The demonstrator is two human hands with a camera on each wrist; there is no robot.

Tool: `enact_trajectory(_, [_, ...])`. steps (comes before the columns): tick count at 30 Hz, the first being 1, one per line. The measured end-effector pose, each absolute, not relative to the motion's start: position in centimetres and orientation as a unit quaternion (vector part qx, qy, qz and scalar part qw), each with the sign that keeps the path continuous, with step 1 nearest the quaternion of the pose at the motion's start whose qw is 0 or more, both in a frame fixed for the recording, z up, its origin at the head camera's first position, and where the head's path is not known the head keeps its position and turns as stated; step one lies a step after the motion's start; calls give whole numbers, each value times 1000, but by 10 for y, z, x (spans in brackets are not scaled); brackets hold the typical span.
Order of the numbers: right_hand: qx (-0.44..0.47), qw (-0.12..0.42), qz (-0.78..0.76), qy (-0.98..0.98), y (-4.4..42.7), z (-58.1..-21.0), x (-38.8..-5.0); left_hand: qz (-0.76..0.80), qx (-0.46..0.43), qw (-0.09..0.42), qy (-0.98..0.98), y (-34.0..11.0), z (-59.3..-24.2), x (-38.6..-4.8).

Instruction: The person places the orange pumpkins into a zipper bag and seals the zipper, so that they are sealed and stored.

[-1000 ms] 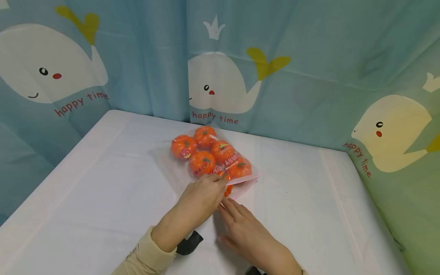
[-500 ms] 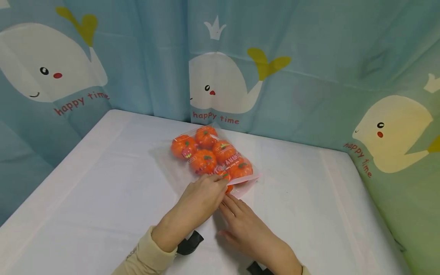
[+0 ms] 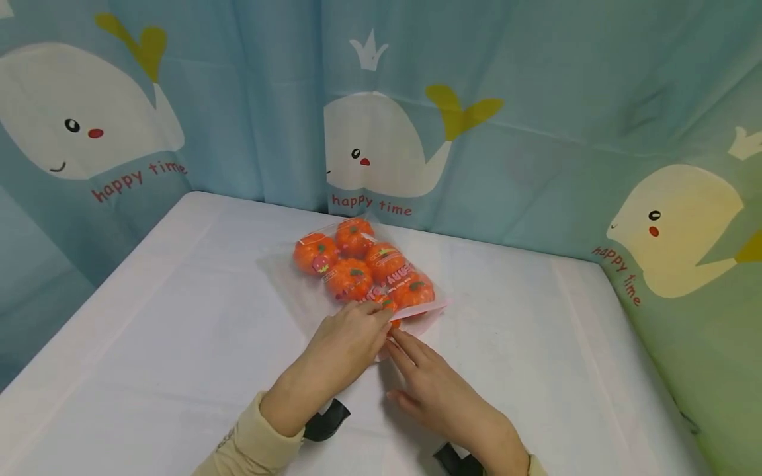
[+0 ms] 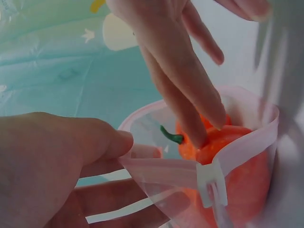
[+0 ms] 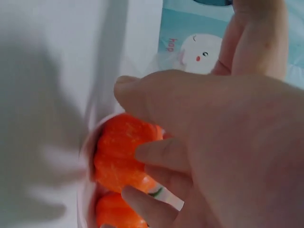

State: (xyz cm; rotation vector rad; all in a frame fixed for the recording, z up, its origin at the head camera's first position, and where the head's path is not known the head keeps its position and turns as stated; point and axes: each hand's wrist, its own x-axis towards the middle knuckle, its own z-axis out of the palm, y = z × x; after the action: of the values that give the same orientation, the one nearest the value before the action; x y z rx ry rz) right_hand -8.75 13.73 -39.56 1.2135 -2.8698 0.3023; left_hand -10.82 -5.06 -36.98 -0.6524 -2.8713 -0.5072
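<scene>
A clear zip bag (image 3: 288, 291) with pink edging and printed lettering lies on the table, holding several small orange toy pumpkins (image 3: 348, 280) with green stems. My left hand (image 3: 342, 344) pinches the rim of the bag's mouth between thumb and fingers, as the left wrist view shows. A white zip slider (image 4: 209, 184) sits on that rim. My right hand (image 3: 437, 387) reaches to the opening, its extended fingertips touching an orange pumpkin (image 5: 121, 154) just inside. A second pumpkin (image 5: 116, 211) lies beside it. In the head view, the left hand partly hides the mouth.
A white cloth covers the table (image 3: 178, 317). Behind it and on both sides hangs a blue-green curtain (image 3: 536, 132) printed with whales. Black wrist-worn pieces (image 3: 326, 421) show below the wrists.
My right hand has shifted slightly forward, its fingers reaching further into the bag's mouth, and the pumpkin there sits a little deeper. The left hand holds nearly still.
</scene>
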Motion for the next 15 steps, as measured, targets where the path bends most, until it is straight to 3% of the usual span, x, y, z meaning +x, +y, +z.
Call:
enact_trajectory(10, [323, -51, 167, -930, 167, -382, -95, -225, -198, 7, -954, -58, -364, -109])
enact_trajectory(15, [283, -14, 180, -942, 188, -384, -107, -223, -213, 4, -951, -76, -365, -104])
